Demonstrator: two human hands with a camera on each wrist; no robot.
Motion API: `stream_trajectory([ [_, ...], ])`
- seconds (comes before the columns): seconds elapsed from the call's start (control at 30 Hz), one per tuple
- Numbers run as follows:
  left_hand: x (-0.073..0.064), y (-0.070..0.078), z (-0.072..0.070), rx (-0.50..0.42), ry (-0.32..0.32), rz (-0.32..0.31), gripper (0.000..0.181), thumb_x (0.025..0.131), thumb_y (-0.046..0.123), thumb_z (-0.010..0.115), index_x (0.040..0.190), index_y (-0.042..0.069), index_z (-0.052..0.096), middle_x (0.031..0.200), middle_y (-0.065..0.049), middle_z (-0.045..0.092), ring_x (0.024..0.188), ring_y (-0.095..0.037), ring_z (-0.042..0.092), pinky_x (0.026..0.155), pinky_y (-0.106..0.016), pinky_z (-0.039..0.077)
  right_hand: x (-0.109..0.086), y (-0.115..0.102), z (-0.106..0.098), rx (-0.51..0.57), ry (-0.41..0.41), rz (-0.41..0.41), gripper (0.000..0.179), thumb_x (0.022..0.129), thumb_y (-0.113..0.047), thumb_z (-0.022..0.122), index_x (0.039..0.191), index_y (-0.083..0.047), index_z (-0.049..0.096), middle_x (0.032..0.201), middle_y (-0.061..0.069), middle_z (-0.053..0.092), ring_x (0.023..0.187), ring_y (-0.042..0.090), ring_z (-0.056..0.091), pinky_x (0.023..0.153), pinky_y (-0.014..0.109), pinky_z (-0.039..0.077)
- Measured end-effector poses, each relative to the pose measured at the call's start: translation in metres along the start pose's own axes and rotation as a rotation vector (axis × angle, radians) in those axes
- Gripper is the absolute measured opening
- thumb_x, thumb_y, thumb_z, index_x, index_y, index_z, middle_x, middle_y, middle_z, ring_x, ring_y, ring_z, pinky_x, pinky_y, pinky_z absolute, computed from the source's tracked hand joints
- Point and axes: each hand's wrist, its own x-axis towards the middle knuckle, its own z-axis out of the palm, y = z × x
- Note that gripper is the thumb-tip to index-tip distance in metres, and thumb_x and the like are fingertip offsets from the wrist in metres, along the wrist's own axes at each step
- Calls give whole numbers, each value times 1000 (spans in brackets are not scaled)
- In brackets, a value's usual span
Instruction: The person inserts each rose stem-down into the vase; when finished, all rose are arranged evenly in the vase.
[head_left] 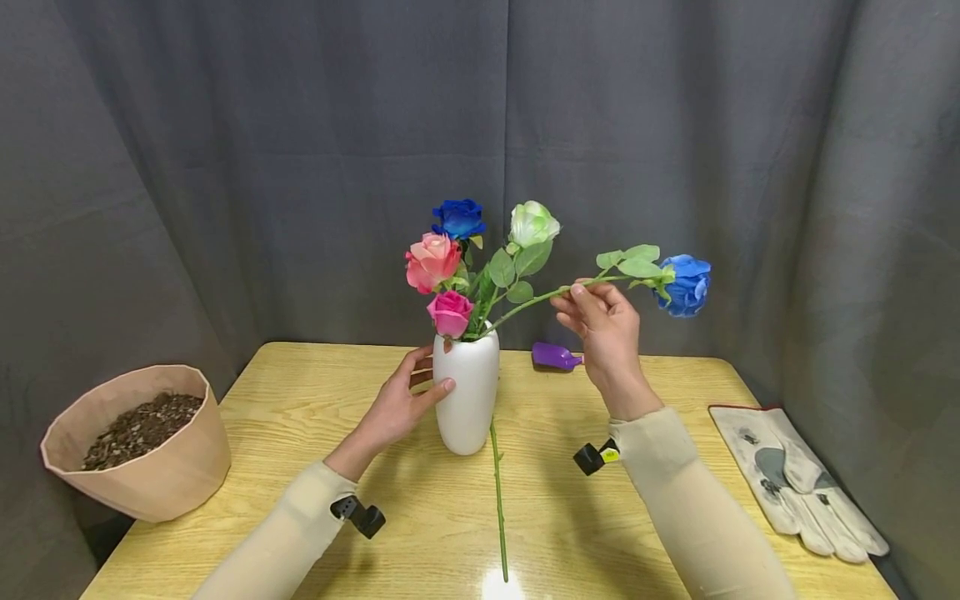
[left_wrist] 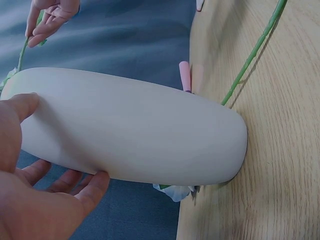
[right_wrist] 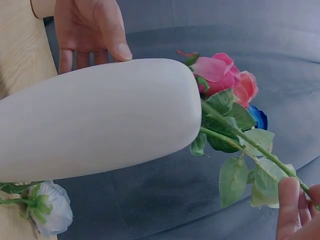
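Note:
The white vase (head_left: 467,400) stands upright on the table, held at its left side by my left hand (head_left: 397,407), thumb in front and fingers around the back. My right hand (head_left: 609,327) pinches the green stem of a blue rose (head_left: 686,286), which leans far out to the right with its lower end inside the vase mouth. Also in the vase are a darker blue rose (head_left: 459,218), a coral rose (head_left: 432,262), a pink rose (head_left: 450,314) and a pale green rose (head_left: 534,223). A white rose (right_wrist: 50,207) lies behind the vase, hidden in the head view.
A loose green stem (head_left: 499,500) runs along the table from behind the vase toward the front. At left stands a peach pot (head_left: 187,467) with soil. A purple scoop (head_left: 553,357) lies at the back edge; gardening gloves (head_left: 795,483) lie at right. Grey curtains (head_left: 360,125) surround the table.

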Motion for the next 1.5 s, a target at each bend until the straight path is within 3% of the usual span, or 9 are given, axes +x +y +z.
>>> stream_trajectory([
  [0.2,-2,3,-1,1,-9,-4,77,95,47,65,155,20,26,155,-13,39,144,-39,41,112,-55,43,1,9,6,-43,-23,18,7,99,-11,60,105,-7,60,90,0,70,83,9,75,71,22,61],
  [0.47,0,3,0,-9,-28,-40,76,98,36,64,157,14,23,157,-18,35,145,-43,37,113,-57,41,0,22,15,-131,-89,79,17,100,-13,61,112,-3,58,91,-3,71,85,8,74,72,22,61],
  [0.77,-1,0,0,-15,-7,-5,76,95,47,65,155,21,27,154,-12,40,143,-38,42,111,-55,44,-4,36,24,-243,-179,136,13,99,-15,63,108,-7,60,93,-4,73,88,10,74,77,27,62],
  [1.07,-2,0,0,-27,-8,-3,76,94,47,66,155,21,28,154,-12,40,143,-38,42,110,-56,45,-7,42,32,-235,-190,173,19,100,-20,62,110,-6,59,94,-2,73,89,11,74,78,29,62],
  [1.23,-2,1,0,-22,-6,-2,77,94,48,66,155,21,27,154,-12,40,143,-39,41,111,-56,44,-7,43,34,-268,-164,161,20,100,-29,62,108,-10,59,94,-2,72,87,10,73,72,27,60],
  [1.5,-2,0,-1,-24,-5,1,77,93,49,66,154,21,28,153,-12,40,143,-39,42,110,-55,45,-6,48,37,-333,-142,161,19,96,-28,68,104,-11,67,86,-9,72,75,9,63,55,24,47],
])
